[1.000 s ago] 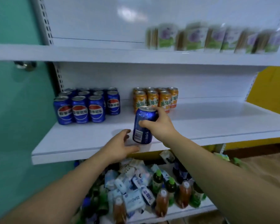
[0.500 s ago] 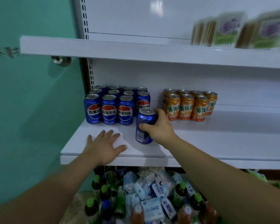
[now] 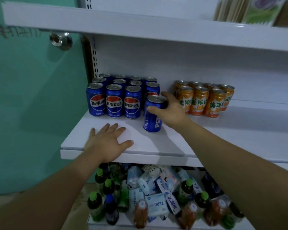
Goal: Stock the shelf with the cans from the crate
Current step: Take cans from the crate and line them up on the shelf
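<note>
One blue Pepsi can (image 3: 152, 113) is gripped round its upper half by the right hand (image 3: 171, 110), which is curled closely about it. It is stood, or nearly stood, on the white middle shelf (image 3: 214, 140), just right of the front row in the block of Pepsi cans (image 3: 114, 102) and a little nearer than that row. The placing step is judged to be in hand: the open slot at the row's right end is almost filled. A short push to the far side is called for next, so that the can is lined up with its neighbours, and then a clean release. The left hand (image 3: 106, 143) is laid flat and spread on the shelf's near edge, with nothing held. To the right, orange cans (image 3: 199, 101) are grouped apart from the blue ones. Compared with a second ago, the can is set farther in, and the left hand, then loosely curled at the edge, is flattened.
</note>
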The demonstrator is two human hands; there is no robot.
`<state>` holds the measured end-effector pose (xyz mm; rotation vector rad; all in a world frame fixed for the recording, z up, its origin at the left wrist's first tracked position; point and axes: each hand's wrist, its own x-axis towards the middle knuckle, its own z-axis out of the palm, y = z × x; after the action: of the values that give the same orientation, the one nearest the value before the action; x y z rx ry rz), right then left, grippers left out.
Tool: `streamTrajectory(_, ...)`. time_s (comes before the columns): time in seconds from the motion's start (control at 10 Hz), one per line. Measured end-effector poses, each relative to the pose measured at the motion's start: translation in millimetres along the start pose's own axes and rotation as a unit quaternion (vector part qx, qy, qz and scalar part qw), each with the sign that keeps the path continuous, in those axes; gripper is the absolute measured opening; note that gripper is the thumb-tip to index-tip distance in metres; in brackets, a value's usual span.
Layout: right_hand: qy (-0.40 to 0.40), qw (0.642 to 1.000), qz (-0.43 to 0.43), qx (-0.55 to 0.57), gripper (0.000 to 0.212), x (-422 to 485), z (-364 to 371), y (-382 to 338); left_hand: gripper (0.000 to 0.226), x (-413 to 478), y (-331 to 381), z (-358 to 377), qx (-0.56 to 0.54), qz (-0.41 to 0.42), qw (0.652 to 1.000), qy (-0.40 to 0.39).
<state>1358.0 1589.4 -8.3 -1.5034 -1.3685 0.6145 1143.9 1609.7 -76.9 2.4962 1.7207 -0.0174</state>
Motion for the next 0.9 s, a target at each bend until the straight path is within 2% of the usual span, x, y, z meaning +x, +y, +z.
streamTrajectory(0.1, 0.017, 1.000, 0.021, 0.015, 0.068, 0.6, 2.5, 7.1, 0.074, -0.4, 0.8, -0.7, 0.001, 0.001, 1.000, 0.001)
streamTrajectory(0.2, -0.015, 0.996, 0.037, 0.085, 0.066, 0.5, 0.1, 10.6, 0.073, -0.4, 1.3, -0.7, 0.000, 0.001, 1.000, 0.003)
streamTrajectory(0.3, -0.015, 0.999, 0.016, 0.039, 0.065, 4.0, 2.9, 17.8, 0.073, 0.1, 1.5, -0.9, -0.001, 0.000, 1.000, 0.004)
streamTrajectory(0.4, 0.021, 1.000, 0.016, 0.018, 0.074, 7.9, 7.2, 19.2, 0.073, 0.1, 1.4, -1.0, -0.003, 0.000, 1.000, 0.006)
streamTrajectory(0.5, -0.010, 0.997, 0.017, 0.069, 0.063, 10.3, 5.5, 14.8, 0.073, -0.2, 0.8, 0.2, -0.005, -0.001, 1.000, 0.010)
streamTrajectory(0.6, -0.020, 0.998, 0.010, 0.060, 0.060, 15.8, 3.5, 15.6, 0.073, 0.0, 0.7, 0.0, -0.007, 0.000, 1.000, 0.010)
streamTrajectory(0.7, 0.012, 1.000, -0.005, 0.014, 0.071, 16.9, 8.1, 19.2, 0.073, -0.2, 0.9, 0.0, -0.009, -0.002, 1.000, 0.011)
streamTrajectory(0.8, 0.021, 0.999, -0.008, 0.034, 0.058, 15.8, 7.7, 26.1, 0.072, -1.3, 1.1, 0.2, -0.007, -0.002, 1.000, 0.010)
streamTrajectory(0.9, 0.011, 0.999, 0.003, 0.052, 0.059, 14.9, 7.2, 34.0, 0.073, -1.2, 0.9, 0.2, -0.010, -0.002, 1.000, 0.011)
